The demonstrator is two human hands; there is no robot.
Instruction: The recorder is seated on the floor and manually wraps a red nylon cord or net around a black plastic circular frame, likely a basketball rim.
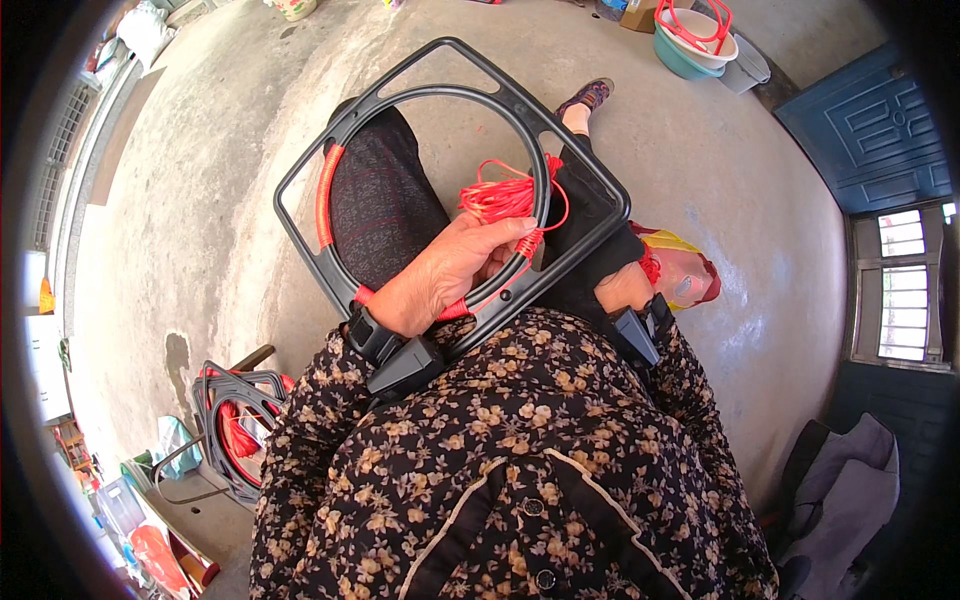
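A black plastic frame (452,45), squarish outside with a round ring inside, rests over my lap. Orange-red cord is wound tightly around parts of the ring, as at the left winding (324,200). My left hand (455,265) reaches through the ring, thumb and fingers closed on red cord at its right side. A loose bundle of red cord (500,195) lies just above that hand. Beside my right thigh is my right hand (625,287), its fingers mostly hidden; it is next to more red cord (650,268) and a clear bag (690,275) with yellow and red parts.
Several similar black frames with red cord (235,425) are stacked at the lower left on the concrete floor (215,180). Basins (685,55) stand at the upper right. On the right are a blue door (865,135) and a grey cloth (850,480).
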